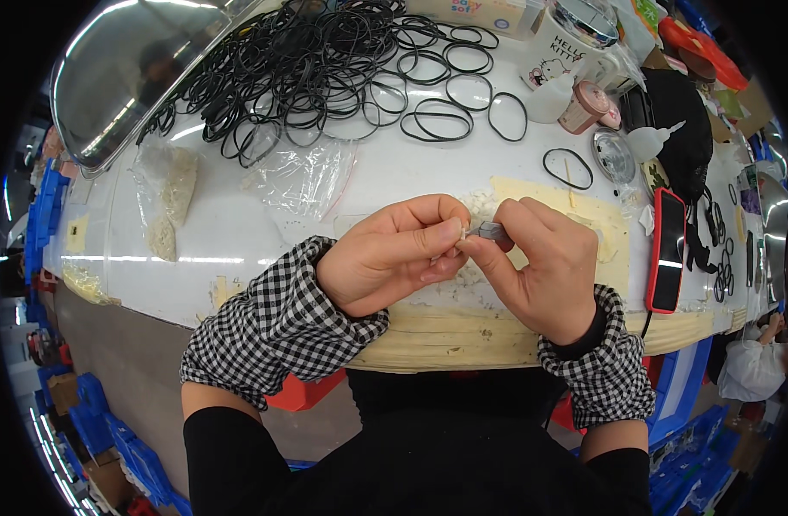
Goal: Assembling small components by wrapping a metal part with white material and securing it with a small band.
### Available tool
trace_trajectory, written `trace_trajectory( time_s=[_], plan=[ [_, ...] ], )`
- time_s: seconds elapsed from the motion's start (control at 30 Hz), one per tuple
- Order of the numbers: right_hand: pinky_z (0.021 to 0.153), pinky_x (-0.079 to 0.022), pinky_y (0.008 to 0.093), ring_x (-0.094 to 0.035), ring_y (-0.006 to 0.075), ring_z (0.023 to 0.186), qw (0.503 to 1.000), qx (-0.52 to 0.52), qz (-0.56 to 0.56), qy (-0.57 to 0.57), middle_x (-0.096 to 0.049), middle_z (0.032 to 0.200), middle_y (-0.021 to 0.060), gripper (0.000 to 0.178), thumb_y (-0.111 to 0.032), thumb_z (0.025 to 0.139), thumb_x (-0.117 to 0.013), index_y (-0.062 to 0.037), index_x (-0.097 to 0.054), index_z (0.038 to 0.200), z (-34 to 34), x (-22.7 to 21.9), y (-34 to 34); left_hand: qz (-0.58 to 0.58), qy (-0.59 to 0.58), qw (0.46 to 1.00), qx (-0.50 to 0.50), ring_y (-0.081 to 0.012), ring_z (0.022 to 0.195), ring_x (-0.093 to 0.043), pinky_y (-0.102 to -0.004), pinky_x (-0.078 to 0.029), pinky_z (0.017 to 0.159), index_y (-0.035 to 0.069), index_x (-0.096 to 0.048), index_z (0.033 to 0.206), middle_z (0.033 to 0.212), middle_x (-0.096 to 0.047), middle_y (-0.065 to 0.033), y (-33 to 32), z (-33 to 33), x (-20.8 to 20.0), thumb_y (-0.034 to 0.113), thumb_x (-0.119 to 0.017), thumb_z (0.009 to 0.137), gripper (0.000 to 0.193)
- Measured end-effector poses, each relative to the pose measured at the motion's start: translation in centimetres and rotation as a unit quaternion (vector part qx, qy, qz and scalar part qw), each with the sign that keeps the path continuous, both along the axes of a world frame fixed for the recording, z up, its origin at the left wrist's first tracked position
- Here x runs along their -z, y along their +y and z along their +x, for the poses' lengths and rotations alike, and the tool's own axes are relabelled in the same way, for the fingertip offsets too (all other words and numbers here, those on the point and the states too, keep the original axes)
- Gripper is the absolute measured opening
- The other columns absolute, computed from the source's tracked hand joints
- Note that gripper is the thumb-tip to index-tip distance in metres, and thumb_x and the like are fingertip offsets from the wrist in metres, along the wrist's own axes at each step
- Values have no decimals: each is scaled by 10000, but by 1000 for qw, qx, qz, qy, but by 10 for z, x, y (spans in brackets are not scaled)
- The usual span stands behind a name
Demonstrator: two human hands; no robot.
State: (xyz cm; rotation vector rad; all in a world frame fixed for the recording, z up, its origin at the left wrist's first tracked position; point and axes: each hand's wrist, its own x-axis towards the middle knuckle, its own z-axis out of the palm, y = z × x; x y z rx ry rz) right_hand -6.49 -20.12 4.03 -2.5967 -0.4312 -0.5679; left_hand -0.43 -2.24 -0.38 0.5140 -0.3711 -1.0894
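My left hand [389, 254] is closed in a pinch at the table's near edge. Between its thumb and forefinger is a tiny pale piece [463, 232], too small to name. My right hand [548, 267] grips a small grey metallic tool [493, 230], perhaps a blade, whose thin end meets the pale piece. Most of that tool is hidden by the fingers. Beneath and behind both hands lie several small whitish bits [480, 204] in a loose heap. Checkered sleeve covers wrap both of my forearms.
A tangle of black rubber rings [325, 69] covers the back, with single rings nearer. Left are a clear plastic cover [110, 95] and a bag of pale bits [177, 185]. A red-cased phone [666, 249], a white mug [559, 56] and a small bottle [550, 99] stand right.
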Motion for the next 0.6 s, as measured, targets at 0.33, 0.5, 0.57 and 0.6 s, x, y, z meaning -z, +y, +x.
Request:
trace_trajectory(
  time_s=[0.33,0.5,0.57,0.6],
  plan=[
    [377,-345,280,-478,162,423,1000,0,-1,7,-465,532,13,337,-335,765,-714,-86,-522,643,-1,-1,-1,14,-3,1000,-10,-62,741,-423,-194,-368,683,60,-517,970,830,-484,37,0,0,-1,208,-497,957,150],
    [379,-350,280,-484,165,426,1000,-4,-5,-15,-474,544,15,337,-339,768,-711,-84,-523,653,1,1,-1,13,-3,1000,-9,-64,741,-422,-194,-367,680,58,-521,968,830,-487,37,0,0,-1,207,-500,956,151],
    [379,-349,280,-484,165,426,1000,-4,-7,-16,-474,545,15,338,-340,769,-710,-85,-522,651,1,1,-1,15,-4,1000,-9,-65,742,-422,-194,-367,680,58,-522,965,828,-488,36,0,0,-1,208,-502,955,151],
    [378,-348,280,-484,165,426,1000,-3,-8,-18,-473,543,15,338,-340,770,-709,-86,-522,647,1,1,-1,15,-5,1000,-10,-65,743,-421,-194,-367,680,58,-522,963,828,-487,36,0,0,-1,208,-503,954,151]
  ],
)
